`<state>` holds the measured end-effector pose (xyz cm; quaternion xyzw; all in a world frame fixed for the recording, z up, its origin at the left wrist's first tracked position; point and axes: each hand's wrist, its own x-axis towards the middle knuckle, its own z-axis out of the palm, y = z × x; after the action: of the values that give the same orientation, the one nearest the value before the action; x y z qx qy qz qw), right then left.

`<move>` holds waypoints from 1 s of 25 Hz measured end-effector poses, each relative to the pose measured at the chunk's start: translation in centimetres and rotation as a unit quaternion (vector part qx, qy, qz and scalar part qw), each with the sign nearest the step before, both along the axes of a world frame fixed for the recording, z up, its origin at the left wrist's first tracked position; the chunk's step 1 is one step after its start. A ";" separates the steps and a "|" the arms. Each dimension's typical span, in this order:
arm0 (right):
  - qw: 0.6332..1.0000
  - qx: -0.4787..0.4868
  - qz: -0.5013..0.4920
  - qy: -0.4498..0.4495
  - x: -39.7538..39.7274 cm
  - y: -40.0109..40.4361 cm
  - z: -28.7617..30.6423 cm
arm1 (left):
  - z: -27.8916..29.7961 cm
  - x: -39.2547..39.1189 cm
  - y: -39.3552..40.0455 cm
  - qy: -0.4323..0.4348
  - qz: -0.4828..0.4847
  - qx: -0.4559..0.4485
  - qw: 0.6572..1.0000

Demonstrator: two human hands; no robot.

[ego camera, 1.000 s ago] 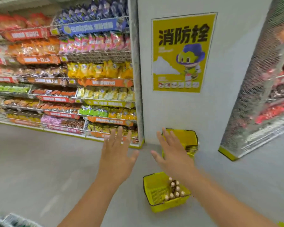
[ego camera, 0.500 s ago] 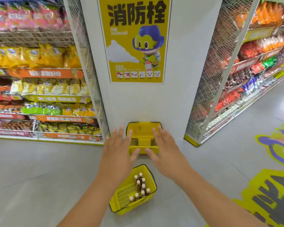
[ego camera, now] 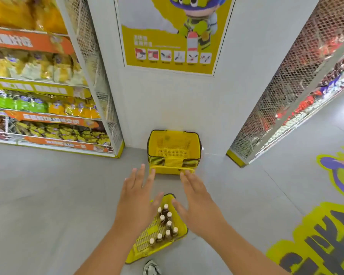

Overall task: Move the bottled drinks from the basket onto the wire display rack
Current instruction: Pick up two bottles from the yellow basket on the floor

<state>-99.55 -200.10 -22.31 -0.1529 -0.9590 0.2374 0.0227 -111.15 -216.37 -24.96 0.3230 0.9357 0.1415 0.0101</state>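
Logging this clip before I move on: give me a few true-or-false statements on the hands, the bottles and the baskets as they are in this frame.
1. Both hands are open and hold nothing. True: left hand and right hand have spread fingers.
2. The bottles stand in the basket on the floor. True.
3. One bottle is already in the right hand. False: all remain in the basket.
4. The stack of empty baskets hangs from the shelving. False: it sits on the floor against the white wall.
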 end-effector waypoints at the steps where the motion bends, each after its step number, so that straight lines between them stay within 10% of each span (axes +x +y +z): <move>1: 1.000 -0.008 0.001 -0.011 -1.7 0.8 -1.6 | -1.4 -1.6 0.8 -0.014 0.003 -0.003 1.000; 25: 0.958 -0.126 0.073 -0.248 -15.2 11.8 -61.0 | -60.1 -7.6 10.3 -0.261 0.188 -0.062 0.945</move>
<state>-114.73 -188.28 -83.33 -0.1387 -0.9053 0.3118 -0.2530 -118.76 -206.07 -85.02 0.0917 0.9511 0.1615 0.2469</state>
